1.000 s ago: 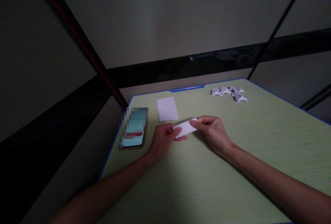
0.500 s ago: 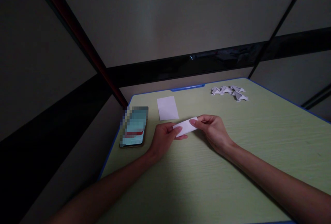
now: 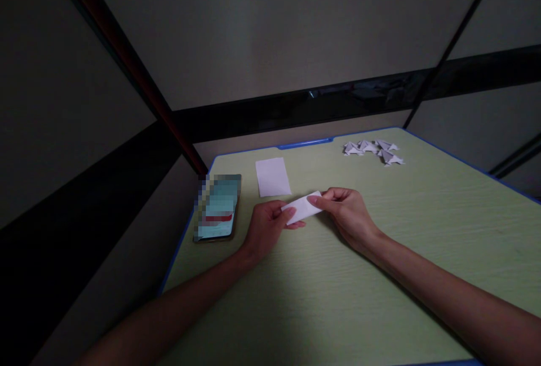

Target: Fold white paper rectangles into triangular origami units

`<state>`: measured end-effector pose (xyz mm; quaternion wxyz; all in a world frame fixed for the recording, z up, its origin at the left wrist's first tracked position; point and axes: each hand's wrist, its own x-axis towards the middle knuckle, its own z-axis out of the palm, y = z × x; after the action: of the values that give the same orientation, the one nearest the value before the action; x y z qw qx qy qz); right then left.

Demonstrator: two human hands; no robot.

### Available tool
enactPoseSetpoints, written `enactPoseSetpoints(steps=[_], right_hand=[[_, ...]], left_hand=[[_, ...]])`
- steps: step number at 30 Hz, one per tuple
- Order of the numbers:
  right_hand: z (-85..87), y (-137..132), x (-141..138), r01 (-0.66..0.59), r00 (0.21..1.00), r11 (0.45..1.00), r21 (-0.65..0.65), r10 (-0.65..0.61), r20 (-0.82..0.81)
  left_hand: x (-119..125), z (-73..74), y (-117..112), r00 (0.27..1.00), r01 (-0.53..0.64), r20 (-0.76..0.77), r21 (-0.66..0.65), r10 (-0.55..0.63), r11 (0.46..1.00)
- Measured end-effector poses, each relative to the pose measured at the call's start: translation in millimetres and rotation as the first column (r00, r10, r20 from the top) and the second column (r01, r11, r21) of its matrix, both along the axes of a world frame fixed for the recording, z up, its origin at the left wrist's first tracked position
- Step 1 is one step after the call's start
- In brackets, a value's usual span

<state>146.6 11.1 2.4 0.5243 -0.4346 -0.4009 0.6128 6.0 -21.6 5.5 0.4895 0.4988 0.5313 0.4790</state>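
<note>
A: Where was the folded white paper strip (image 3: pixel 301 208)?

B: Right of the smartphone (image 3: pixel 218 205), over the table (image 3: pixel 363 309), pinched at both ends.

A: How was each end gripped?

B: The left hand (image 3: pixel 265 230), on the end nearer the smartphone, had its thumb on top and fingers beneath. The right hand (image 3: pixel 350 217) pinched the other end, thumb laid along the face. That pairing probably held the strip flat and steady.

A: And the blank paper sheet (image 3: pixel 273 177)?

B: Just right of the smartphone's far end, apart from both hands, likely to be within reach without being creased.

A: Why were the four origami figures (image 3: pixel 389 157) bunched so far off?

B: They sat well right of the smartphone, beyond its far end, presumably where nothing would knock them.

A: The smartphone itself?

B: Face up, probably for easy viewing.
</note>
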Motion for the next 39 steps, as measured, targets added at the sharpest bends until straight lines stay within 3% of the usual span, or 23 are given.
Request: enactPoseSetpoints(steps=[15, 19, 25, 33, 39], right_hand=[[-1.6, 1.3, 1.6, -0.002, 1.0, 0.999, 0.04, 0.001, 0.031], [2.1, 0.0, 2.7, -0.029, 0.985, 0.995, 0.091, 0.013, 0.17], [7.2, -4.6, 0.8, -0.196, 0.945, 0.97, 0.146, 0.148, 0.29], [5.9, -4.5, -3.0, -0.236, 0.968, 0.956, 0.173, 0.216, 0.124], [6.6, -0.3, 0.4, -0.275, 0.959, 0.949, 0.156, 0.26, 0.11]], left_hand=[[-0.7, -1.9, 1.2, 0.999, 0.039, 0.002, -0.015, -0.039, 0.999], [-2.1, -2.7, 2.0, 0.988, 0.149, -0.046, -0.027, -0.15, 0.988], [-4.4, -3.6, 0.7, 0.944, 0.313, -0.086, -0.08, -0.319, 0.947], [-3.5, -7.0, -2.1, 0.965, 0.237, -0.107, -0.027, -0.239, 0.971], [-2.5, -5.9, -1.9, 0.964, 0.239, -0.115, -0.031, -0.241, 0.971]])
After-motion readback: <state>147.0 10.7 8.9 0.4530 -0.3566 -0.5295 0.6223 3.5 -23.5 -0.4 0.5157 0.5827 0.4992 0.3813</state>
